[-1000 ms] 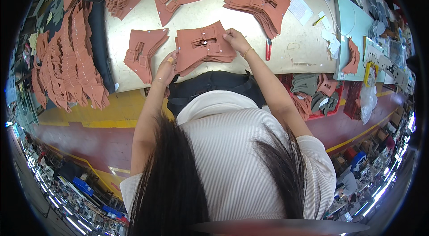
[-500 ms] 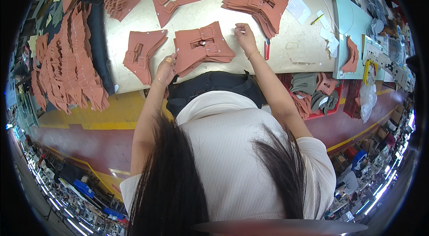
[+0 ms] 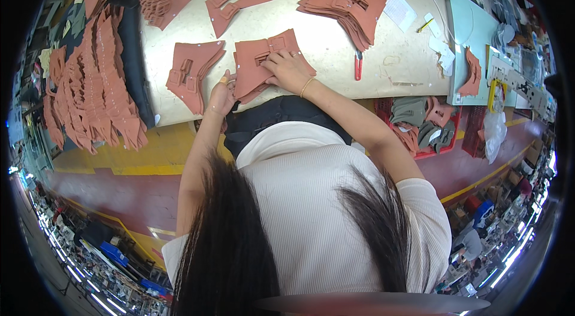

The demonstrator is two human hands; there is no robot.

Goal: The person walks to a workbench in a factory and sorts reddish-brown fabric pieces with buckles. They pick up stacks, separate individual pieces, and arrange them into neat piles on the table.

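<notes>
A stack of terracotta flared pieces (image 3: pixel 250 66) with buckled straps lies before me near the table's front edge. Bent over its middle, my right hand (image 3: pixel 290 71) has its fingers closed at the buckled strap (image 3: pixel 272 44) of the top piece; the fingertips are partly hidden. My left hand (image 3: pixel 221 96) is at the stack's lower left edge, thumb up, its fingers curled against that edge and partly out of sight. One fingertip there looks yellowish. Left of this hand lies a smaller stack of similar buckled pieces (image 3: pixel 194 73).
Farther back are a single buckled piece (image 3: pixel 248 0) and a thick stack (image 3: pixel 359 17). A red-handled tool (image 3: pixel 358 67) and paper sheets (image 3: pixel 398 8) lie to the right. Many pieces hang over the table's left side (image 3: pixel 99 76). A red crate (image 3: pixel 446 147) sits below the right edge.
My right hand has moved left from the bare table beside the stack onto the stack's buckled strap. My left hand has stayed at the stack's left edge.
</notes>
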